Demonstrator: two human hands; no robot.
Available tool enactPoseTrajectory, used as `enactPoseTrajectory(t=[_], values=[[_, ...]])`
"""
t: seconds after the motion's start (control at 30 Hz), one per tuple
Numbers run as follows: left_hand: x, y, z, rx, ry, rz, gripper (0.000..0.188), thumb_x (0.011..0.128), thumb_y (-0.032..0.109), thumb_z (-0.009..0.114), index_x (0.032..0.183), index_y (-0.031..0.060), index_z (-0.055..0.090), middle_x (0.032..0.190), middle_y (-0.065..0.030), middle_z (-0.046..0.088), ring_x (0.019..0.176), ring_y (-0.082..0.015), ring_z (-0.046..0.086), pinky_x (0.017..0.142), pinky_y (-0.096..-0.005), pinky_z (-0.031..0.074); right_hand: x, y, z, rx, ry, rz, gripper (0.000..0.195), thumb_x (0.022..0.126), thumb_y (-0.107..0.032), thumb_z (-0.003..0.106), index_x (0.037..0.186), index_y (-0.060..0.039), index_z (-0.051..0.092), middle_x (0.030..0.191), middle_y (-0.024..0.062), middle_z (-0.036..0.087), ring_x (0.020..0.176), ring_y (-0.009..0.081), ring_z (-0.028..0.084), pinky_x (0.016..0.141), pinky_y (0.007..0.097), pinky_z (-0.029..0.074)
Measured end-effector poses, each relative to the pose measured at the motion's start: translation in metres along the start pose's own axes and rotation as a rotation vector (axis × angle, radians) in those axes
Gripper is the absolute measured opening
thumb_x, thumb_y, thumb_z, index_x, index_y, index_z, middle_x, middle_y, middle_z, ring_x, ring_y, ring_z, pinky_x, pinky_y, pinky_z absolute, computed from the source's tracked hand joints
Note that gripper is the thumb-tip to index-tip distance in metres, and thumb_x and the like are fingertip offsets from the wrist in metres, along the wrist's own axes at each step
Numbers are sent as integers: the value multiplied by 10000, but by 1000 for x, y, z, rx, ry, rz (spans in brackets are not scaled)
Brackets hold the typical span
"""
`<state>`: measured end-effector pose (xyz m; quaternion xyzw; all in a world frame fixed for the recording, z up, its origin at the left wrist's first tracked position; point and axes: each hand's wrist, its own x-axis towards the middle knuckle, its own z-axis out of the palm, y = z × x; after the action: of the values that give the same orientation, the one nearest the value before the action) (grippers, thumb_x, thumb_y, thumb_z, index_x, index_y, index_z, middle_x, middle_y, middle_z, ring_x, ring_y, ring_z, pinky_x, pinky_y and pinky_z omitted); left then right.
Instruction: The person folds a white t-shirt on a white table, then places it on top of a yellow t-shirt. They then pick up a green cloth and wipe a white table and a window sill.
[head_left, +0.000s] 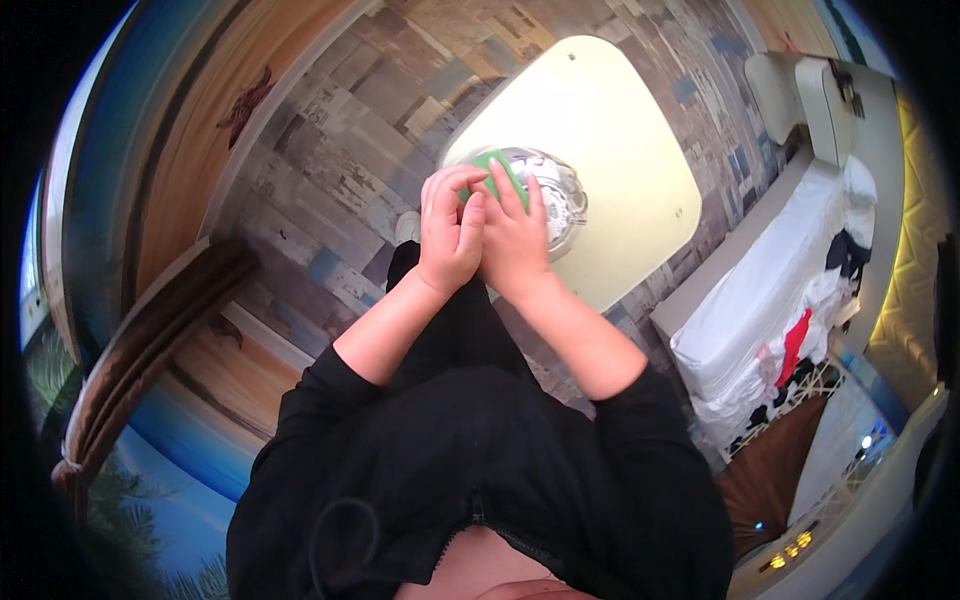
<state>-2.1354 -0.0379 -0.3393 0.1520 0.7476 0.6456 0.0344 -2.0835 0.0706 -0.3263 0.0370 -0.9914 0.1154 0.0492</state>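
Both bare hands meet over a shiny round metal piece (559, 199) with an ornate, partly see-through rim; whether it is a dish or a fitting is unclear. It sits at the near left part of a pale, rounded-corner tabletop (622, 142). Under the spread fingers of my right hand (516, 225) lies a green cloth or sponge (484, 166), pressed against the metal piece. My left hand (452, 232) is beside it with fingers and thumb curled. Some green shows between them, but what the left fingers grip is hidden.
Patchwork wood-look flooring (352, 135) surrounds the table. On the right stands a white-covered bed or bench (757, 292) with clothes, including a red piece (793, 349). A white chair (821, 109) is farther back. To the left hangs a tied brown curtain (165, 315) before a painted wall.
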Motion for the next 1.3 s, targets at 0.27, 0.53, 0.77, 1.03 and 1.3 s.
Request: enactPoseTrajectory(t=[0.27, 0.53, 0.77, 1.03, 1.3], values=[[24, 34, 23, 167, -499, 291, 253, 896, 50, 636, 1143, 48, 688, 1187, -144, 677, 1234, -369, 595, 1073, -498, 430, -80, 1, 11, 261, 170, 266, 472, 864, -108, 626, 1336, -95, 617, 1417, 111, 582, 1416, 348, 459, 1171, 530, 307], [26, 33, 41, 686, -841, 586, 313, 939, 159, 659, 1249, 134, 697, 1398, -53, 626, 1385, -276, 517, 1203, -597, 199, -90, 17, 64, 846, 637, 1208, 426, 1093, -286, 465, 1342, 57, 508, 1251, 258, 593, 1172, 363, 518, 1011, 456, 397], [31, 21, 53, 766, -931, 785, 472, 850, 184, 697, 1322, 197, 681, 1458, -115, 583, 1382, -341, 515, 1159, -562, 322, -63, -77, 88, 1334, 1142, 1379, 454, 1082, -207, 459, 1455, 51, 437, 1436, 210, 530, 1328, 312, 513, 1112, 390, 383], [30, 17, 54, 763, -904, 867, 457, 817, 232, 734, 1272, 212, 711, 1444, -92, 603, 1350, -317, 550, 1137, -529, 354, -54, 7, 96, 2429, 1539, 1589, 471, 1086, -386, 411, 1366, -29, 539, 1324, 83, 607, 1213, 234, 603, 1063, 394, 453], [29, 13, 57, 784, -899, 889, 464, 820, 231, 726, 1282, 198, 708, 1435, -90, 606, 1353, -305, 548, 1147, -506, 339, -88, -5, 73, 746, 923, 1336, 322, 1084, -221, 491, 1273, 5, 618, 1198, 224, 674, 1126, 371, 645, 972, 418, 491]])
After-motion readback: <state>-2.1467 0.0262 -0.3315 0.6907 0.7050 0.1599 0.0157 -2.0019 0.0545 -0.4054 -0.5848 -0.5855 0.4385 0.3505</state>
